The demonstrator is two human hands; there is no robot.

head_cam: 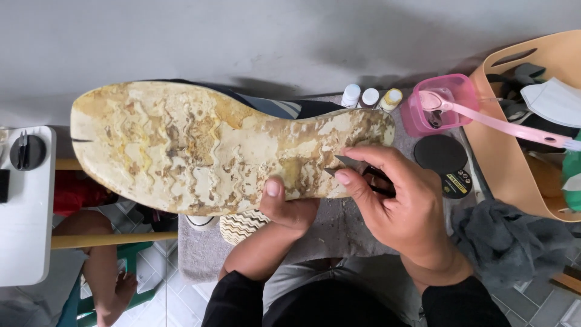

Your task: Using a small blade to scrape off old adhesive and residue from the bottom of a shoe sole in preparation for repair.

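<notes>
Shoe: a shoe (206, 145) is held sole-up across the middle of the view, its yellowed, glue-crusted underside facing the camera.
Long axis: it runs from 9 o'clock (toe) to 3 o'clock (heel), nearly level.
Left hand: the left hand (287, 209) grips the near edge of the sole from below, thumb pressed on the sole face, fingers hidden beneath.
Right hand: the right hand (402, 203) is closed narrowly around a small blade (351, 162), pinched between thumb and forefinger.
Blade to sole: the tip points toward 9 o'clock and touches the sole near the heel end; the worked spot lies at 10 o'clock from the right hand, just beside the left thumb.
Nearer hand: the right hand is at the heel; the left steadies mid-sole.
Pose: both forearms come up from 6 o'clock, the right wrist bent inward.
Around: a pink tub (439, 103) with a brush, three small bottles (370, 97), a dark cloth (508, 239).
</notes>
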